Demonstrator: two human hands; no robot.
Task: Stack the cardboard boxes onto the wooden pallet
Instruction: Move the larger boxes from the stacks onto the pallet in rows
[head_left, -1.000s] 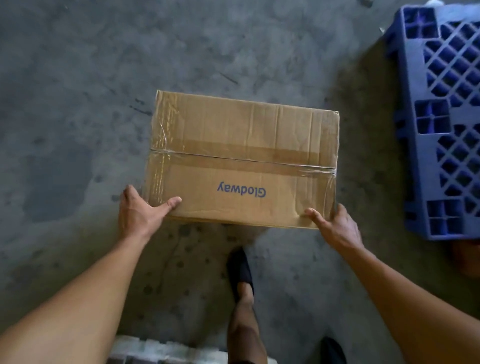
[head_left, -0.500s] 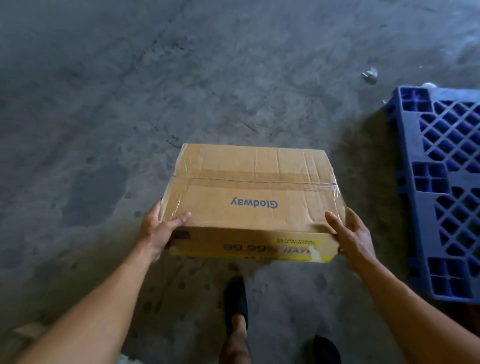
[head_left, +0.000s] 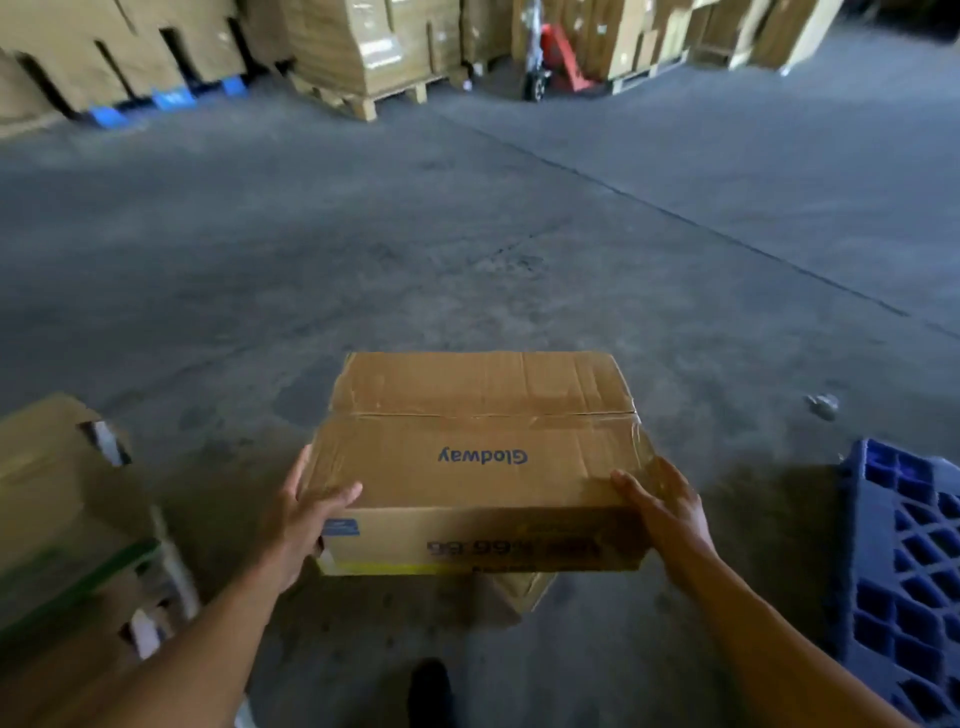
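Cardboard box (head_left: 480, 457) is up off the concrete floor (head_left: 467, 234), left hand (head_left: 304, 514) and right hand (head_left: 670, 512) clamped on its near corners. Grip looks shallow; a tilt could slip it free.

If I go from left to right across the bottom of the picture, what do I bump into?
An open carton → left hand → box → right hand → blue pallet.

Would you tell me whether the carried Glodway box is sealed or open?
Sealed: on the box, the top flaps lie flat, meeting at a seam under clear tape.
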